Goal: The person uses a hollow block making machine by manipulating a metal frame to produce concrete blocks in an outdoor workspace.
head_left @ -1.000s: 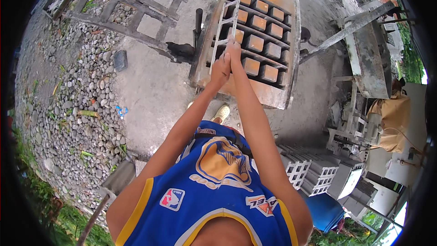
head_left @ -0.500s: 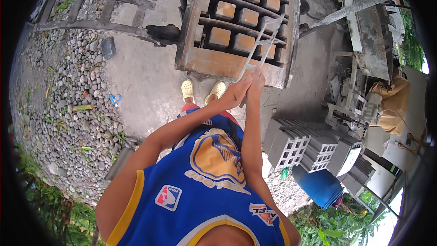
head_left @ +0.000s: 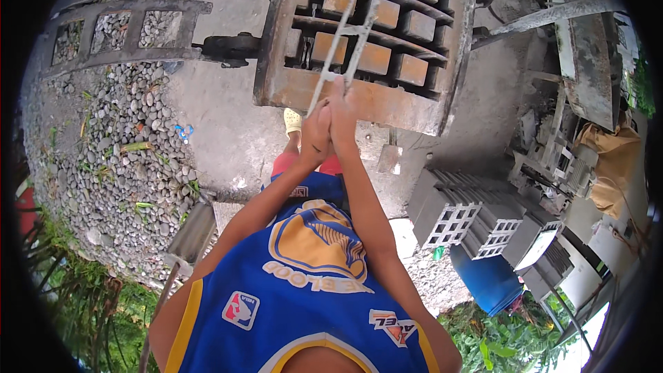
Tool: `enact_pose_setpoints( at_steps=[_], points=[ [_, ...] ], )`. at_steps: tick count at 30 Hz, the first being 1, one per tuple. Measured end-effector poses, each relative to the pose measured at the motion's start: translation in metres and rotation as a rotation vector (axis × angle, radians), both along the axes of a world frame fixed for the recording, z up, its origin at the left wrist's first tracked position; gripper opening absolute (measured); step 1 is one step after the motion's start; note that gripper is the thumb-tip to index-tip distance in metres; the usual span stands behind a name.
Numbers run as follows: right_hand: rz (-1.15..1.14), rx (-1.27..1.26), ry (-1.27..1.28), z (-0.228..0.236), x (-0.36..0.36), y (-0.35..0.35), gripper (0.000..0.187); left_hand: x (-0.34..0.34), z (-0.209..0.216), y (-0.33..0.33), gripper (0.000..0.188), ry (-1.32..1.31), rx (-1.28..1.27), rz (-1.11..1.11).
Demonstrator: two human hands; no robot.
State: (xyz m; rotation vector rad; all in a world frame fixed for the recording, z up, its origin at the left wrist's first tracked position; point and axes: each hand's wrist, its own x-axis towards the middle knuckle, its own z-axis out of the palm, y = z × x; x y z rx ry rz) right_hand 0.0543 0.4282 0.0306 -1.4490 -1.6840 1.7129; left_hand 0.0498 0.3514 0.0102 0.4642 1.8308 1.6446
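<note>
Both my hands are closed around the near end of a narrow, pale, ladder-shaped frame (head_left: 355,30), held close together. My left hand (head_left: 318,139) sits a little lower, and my right hand (head_left: 343,115) is beside it, slightly farther up. The frame reaches away from me over a rusty metal block mould (head_left: 359,90). Several orange-brown raised blocks (head_left: 373,59) stand in rows in the mould, with dark gaps between them. I cannot tell whether the frame touches them.
Grey hollow concrete blocks (head_left: 442,211) stand in a row at the right, above a blue drum (head_left: 483,280). A long beam (head_left: 552,14) slants at the far right. Loose pebbles (head_left: 117,166) cover the left ground. A metal grid frame (head_left: 128,55) lies at the upper left.
My hands have swung left with the ladder-shaped frame, and its far end now lies over the left-middle part of the mould. One pale shoe has gone out of sight.
</note>
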Motion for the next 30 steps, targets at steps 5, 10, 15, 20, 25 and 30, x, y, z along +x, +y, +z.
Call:
enact_pose_setpoints(
  at_steps=[5,10,15,20,25,30],
  points=[
    [0.099,-0.020,0.052,0.005,-0.033,-0.024,0.043,-0.018,0.012,-0.017,0.042,-0.169,0.061,0.235],
    [0.108,-0.008,0.002,-0.008,-0.009,0.005,0.041,-0.007,0.002,0.012,0.034,0.239,-0.163,-0.022],
    [0.096,0.191,-0.160,0.012,0.048,0.074,0.041,0.072,-0.037,0.085,0.033,0.053,0.164,-0.018],
    [-0.087,0.504,-0.445,0.005,0.157,0.109,0.042,0.125,-0.031,0.114,0.030,0.134,0.263,-0.654],
    [-0.150,0.319,-0.570,0.028,0.217,0.071,0.041,0.163,-0.004,0.089,0.058,-0.143,-0.150,-1.061],
    [-0.285,0.365,-0.564,0.016,0.196,0.034,0.040,0.146,-0.005,0.063,0.072,-0.143,-0.058,-1.021]
  ],
)
